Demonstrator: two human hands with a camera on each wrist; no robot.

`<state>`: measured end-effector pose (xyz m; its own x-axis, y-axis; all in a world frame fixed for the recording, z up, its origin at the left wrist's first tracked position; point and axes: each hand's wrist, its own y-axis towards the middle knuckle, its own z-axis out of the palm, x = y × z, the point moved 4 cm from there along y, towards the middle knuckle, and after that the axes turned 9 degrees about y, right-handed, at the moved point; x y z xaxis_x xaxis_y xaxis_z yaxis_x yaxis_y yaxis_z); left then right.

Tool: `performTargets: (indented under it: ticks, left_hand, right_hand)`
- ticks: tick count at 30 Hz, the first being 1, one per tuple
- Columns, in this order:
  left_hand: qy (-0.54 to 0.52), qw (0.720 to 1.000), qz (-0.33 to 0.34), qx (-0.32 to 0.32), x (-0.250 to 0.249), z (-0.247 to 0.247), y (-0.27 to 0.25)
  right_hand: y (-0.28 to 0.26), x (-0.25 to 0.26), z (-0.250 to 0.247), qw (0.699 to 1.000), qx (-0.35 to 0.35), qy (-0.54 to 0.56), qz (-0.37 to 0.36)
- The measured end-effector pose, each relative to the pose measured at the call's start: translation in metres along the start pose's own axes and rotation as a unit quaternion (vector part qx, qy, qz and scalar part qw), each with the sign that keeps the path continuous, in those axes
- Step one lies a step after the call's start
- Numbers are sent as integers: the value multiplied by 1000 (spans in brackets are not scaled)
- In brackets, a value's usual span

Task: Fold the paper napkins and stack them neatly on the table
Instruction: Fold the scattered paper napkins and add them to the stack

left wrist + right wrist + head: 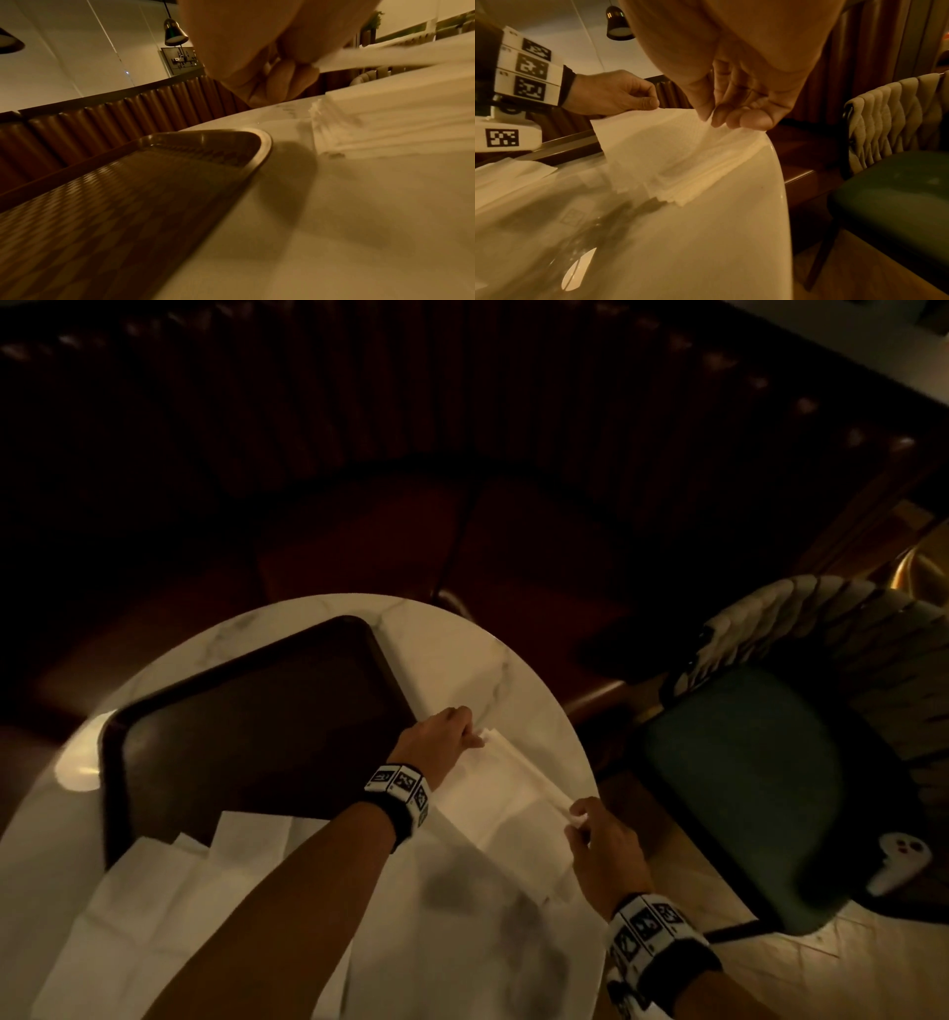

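A white paper napkin (pixel 524 775) hangs folded over, held by its top corners above a stack of folded napkins (pixel 687 174) near the round table's right edge. My left hand (pixel 475 737) pinches the far corner between thumb and fingers, seen as the left hand (pixel 652 101) in the right wrist view. My right hand (pixel 577 816) pinches the near corner, and its fingertips (pixel 746 119) press the paper. The napkin (pixel 654 134) hangs just over the stack (pixel 385 123). Several unfolded napkins (pixel 169 906) lie spread at the table's near left.
A dark brown tray (pixel 246 726) sits on the white marble table (pixel 452 649), left of the stack. A green-seated chair (pixel 760 778) stands at the right with a white controller (pixel 898 860) on its seat. A dark padded bench (pixel 462 454) curves behind the table.
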<state>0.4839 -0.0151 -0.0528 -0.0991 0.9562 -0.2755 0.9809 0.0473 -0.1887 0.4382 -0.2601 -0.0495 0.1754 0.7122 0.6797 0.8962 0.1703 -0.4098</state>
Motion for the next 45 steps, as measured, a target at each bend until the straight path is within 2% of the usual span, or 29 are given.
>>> performTargets:
  ticks: [9,13,15,17,18,20,22,26,32,36,39,41,45]
  left_hand:
    - [18,999,43,-20,-11,6,15]
    - [57,997,31,-40,-16,16,14]
    - [73,994,24,-80,-21,18,3]
    - [100,988,46,-107,-30,21,-16]
    - [122,985,72,-97,-36,26,-25]
    - [152,980,121,-37,-43,38,-39]
    - [154,977,148,9,-43,46,-44]
    - [192,969,155,28,-43,51,-43]
    - [190,970,145,35,-44,52,-50]
    - [150,980,122,38,-44,44,-60]
    - [84,994,68,5,-32,34,-84]
    - [37,999,7,-25,-13,29,-116]
    - [-5,986,-169,-10,43,30,-211]
  right_hand:
    - [1,-7,-2,999,-17,-14,24]
    - [5,-12,-4,999,-30,-21,35]
    - [3,-11,-6,996,-48,-68,23]
    - [-2,-4,-7,989,-49,-141,-20]
    - [-5,3,-5,984,-35,-168,-57]
    - [-13,19,7,972,2,-199,-127]
    - [-15,28,24,962,36,-220,-159]
    - [-6,21,42,957,85,-246,-126]
    - [-4,14,41,953,88,-258,-133]
    - [-5,12,40,955,102,-248,-131]
    - [-10,14,38,960,99,-223,-138]
    - [-18,14,40,958,97,-229,-145]
    - [-46,15,59,943,119,-247,-188]
